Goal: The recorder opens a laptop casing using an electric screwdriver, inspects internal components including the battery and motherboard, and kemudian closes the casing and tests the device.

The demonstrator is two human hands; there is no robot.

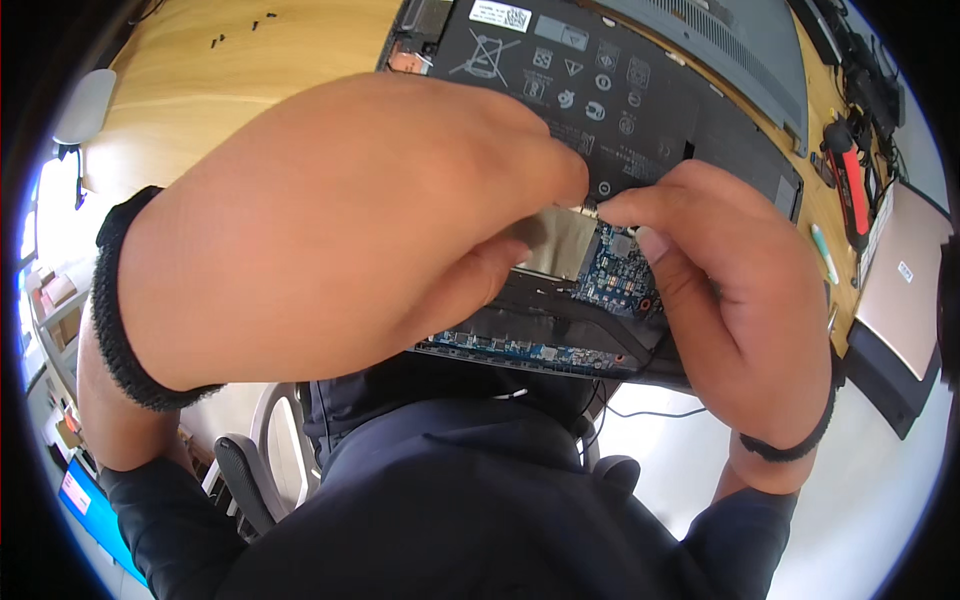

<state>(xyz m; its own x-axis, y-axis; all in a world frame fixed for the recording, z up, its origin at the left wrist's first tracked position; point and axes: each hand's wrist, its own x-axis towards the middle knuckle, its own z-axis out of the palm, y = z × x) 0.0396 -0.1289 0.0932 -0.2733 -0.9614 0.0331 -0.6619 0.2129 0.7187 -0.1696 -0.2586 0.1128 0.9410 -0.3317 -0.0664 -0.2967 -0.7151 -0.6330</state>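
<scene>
An opened laptop base (500,325) lies before me with its insides bare. Its flat black battery (640,125) is on the far side, and a blue circuit board (620,270) with a silver metal plate (560,245) is nearer. My left hand (430,200) reaches over from the left, fingers bent, thumb apart from forefinger, with the plate showing between them. From the right, my right hand (740,270) puts its forefinger by a small connector (585,209) at the battery's near edge. Its thumb is apart, over the board. The left forefinger is beside the same connector; its other fingers are mostly hidden.
A grey vented laptop cover (740,60) lies beyond the battery. Several small screws (255,22) are on the wooden table (230,80). To the right are a red and black tool (850,185), a pale pen-like stick (825,253), and a pinkish-beige panel (905,285).
</scene>
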